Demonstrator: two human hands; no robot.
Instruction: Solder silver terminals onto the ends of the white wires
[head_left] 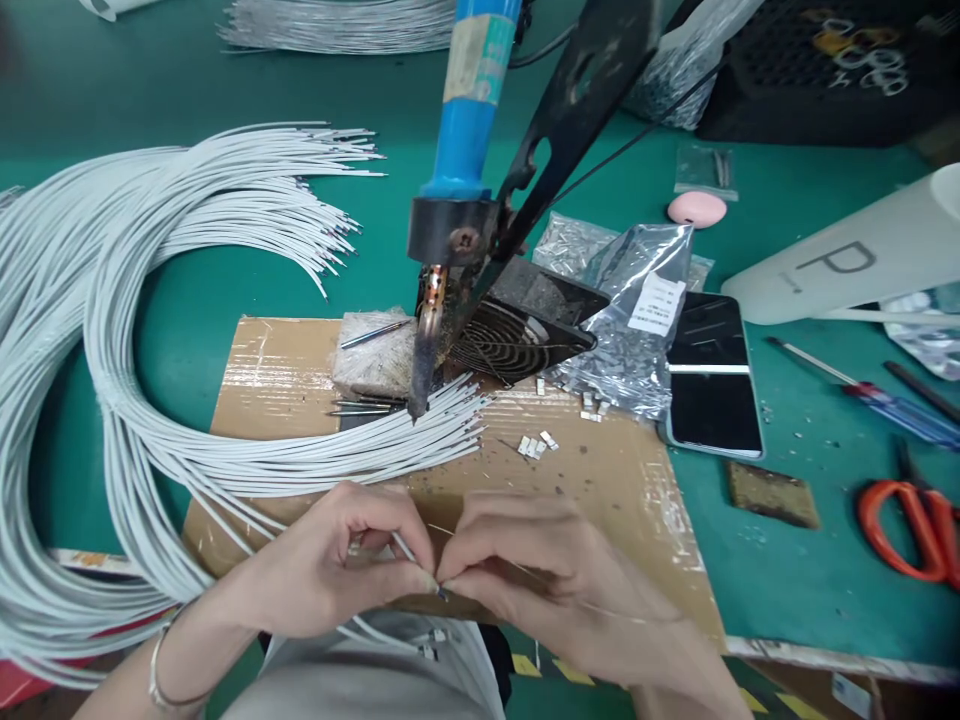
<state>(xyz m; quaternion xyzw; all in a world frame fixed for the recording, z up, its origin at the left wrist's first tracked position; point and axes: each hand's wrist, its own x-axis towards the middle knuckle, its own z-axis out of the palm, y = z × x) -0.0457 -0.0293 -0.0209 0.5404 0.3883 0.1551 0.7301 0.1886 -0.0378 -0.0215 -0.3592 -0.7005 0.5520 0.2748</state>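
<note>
My left hand [341,560] pinches the end of a thin white wire [405,548] near the front edge of a cardboard sheet [615,480]. My right hand [525,575] meets it fingertip to fingertip, pinched on something tiny at the wire's tip that I cannot make out. A thin strand of solder runs off to the right from those fingers. Above, a blue-handled soldering iron [469,120] hangs in a black stand, tip [420,385] pointing down at a fan of white wire ends [442,420]. Small metal terminals [536,445] lie loose on the cardboard.
A big bundle of white wires [112,300] loops over the green table at left. Silver bags [637,310], a phone [712,375], a white tube [847,260], a screwdriver [877,395], orange scissors [915,525] and a brown sponge [772,495] lie at right. A small fan [510,345] sits behind the iron.
</note>
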